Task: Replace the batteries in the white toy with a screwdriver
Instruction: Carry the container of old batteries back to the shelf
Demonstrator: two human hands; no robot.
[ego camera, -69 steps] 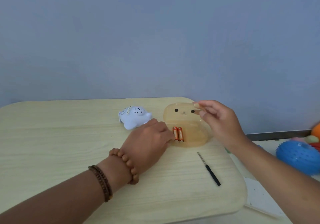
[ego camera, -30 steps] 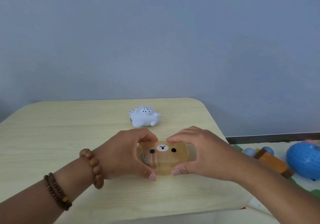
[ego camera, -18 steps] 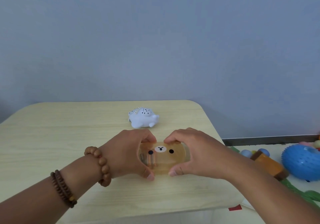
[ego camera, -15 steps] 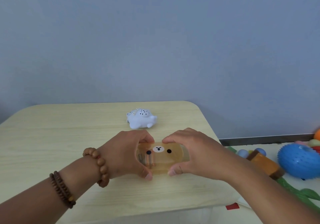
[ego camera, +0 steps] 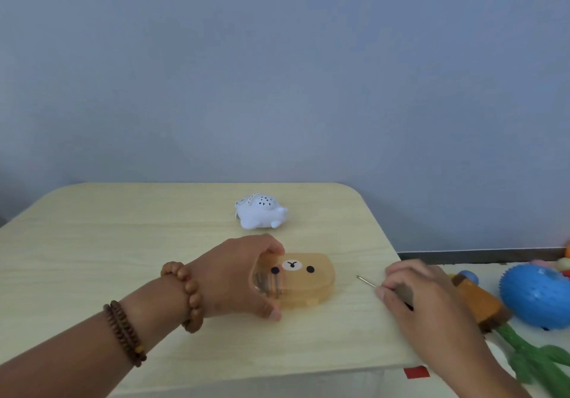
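on the left, the left hand [ego camera: 237,277], with beaded bracelets [ego camera: 186,294] at the wrist, is curled over the left end of the amber bear-face box [ego camera: 300,280], thumb at the near edge and fingers on the lid; the box lies closed and flat on the pale wooden table [ego camera: 92,243]. behind the box, well apart from it, the white toy [ego camera: 260,214] sits upright on the table, untouched. to the right of the box, the right hand [ego camera: 413,292] rests near the table's right edge, fingers bent around the handle of the screwdriver [ego camera: 367,281], whose thin metal shaft points left toward the box without touching it. off the table at far right lies a blue spiky ball [ego camera: 536,296].
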